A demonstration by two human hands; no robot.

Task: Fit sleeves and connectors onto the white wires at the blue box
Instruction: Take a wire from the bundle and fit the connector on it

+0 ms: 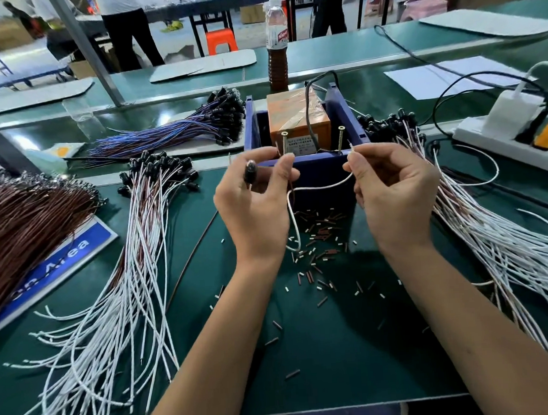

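Two bare hands work just in front of the blue box on the green bench mat. At far left lies a brown wire bundle over a blue sign. Beside it a left pile of white wires fans toward the near edge, its black connectors bunched at the far end; behind them rests a blue-and-purple wire bundle. The left hand holds a black connector between curled fingers, thumb pressed near the box's front wall. From there a single white wire loops down and then across to the right hand, which pinches its free end between thumb and forefinger, the tip raised just beside one of two brass screws standing at the box's front rim. Inside the box sits an orange taped block, with a brown bottle behind. Small sleeves, brown and white, lie scattered on the mat below the hands. To the right spreads a right pile of white wires, and beyond it a white power strip.
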